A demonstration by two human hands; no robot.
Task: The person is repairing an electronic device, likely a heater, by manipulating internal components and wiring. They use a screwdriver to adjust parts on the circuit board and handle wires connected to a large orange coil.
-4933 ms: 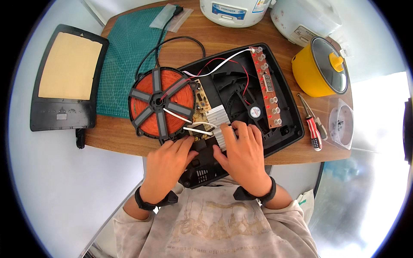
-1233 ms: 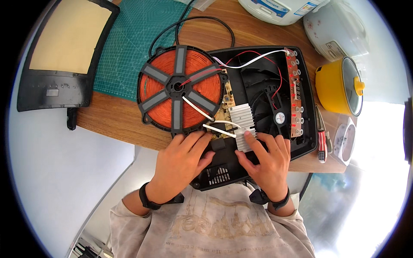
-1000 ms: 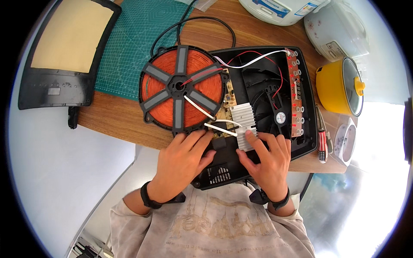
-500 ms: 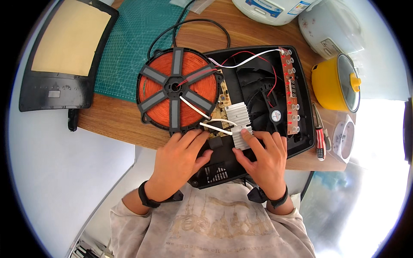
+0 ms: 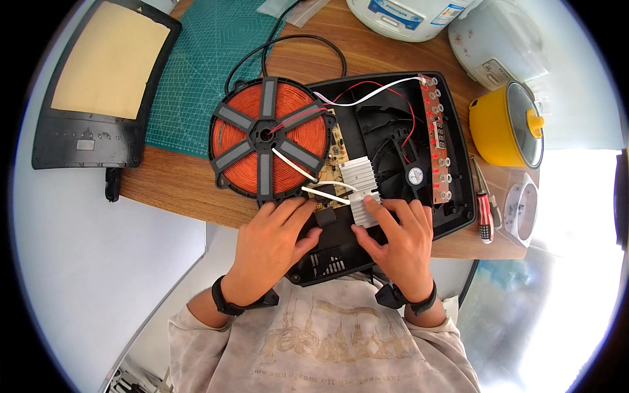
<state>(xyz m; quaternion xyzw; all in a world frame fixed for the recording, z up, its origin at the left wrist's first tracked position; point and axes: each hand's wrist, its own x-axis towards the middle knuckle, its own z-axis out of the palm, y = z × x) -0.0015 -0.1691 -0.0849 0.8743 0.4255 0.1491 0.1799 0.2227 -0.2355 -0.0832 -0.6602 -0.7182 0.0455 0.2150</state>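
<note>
An opened induction cooker lies in front of me, its black base (image 5: 458, 141) tilted slightly on the table. My left hand (image 5: 272, 239) is at the near edge of the round copper coil (image 5: 226, 134). Its fingertips touch the coil's rim, and its thumb is apart from them beside a small black block (image 5: 325, 217). My right hand (image 5: 403, 239) grips the silver finned heat sink (image 5: 359, 171), index finger on top and thumb at the near corner. White-sleeved leads (image 5: 291, 164) run from the coil toward the circuit board (image 5: 338, 145), which is partly hidden under the coil.
At the left, the black cover panel (image 5: 88, 134) lies by a green cutting mat (image 5: 173, 111). A yellow pot (image 5: 491, 124), a screwdriver (image 5: 485, 213) and a clear plastic part (image 5: 521, 213) are at the right. Two white rice cookers (image 5: 406, 29) stand behind; a black cable (image 5: 341, 56) loops nearby.
The view has shifted slightly. Both hands keep nearly the same pose at the coil and the heat sink.
</note>
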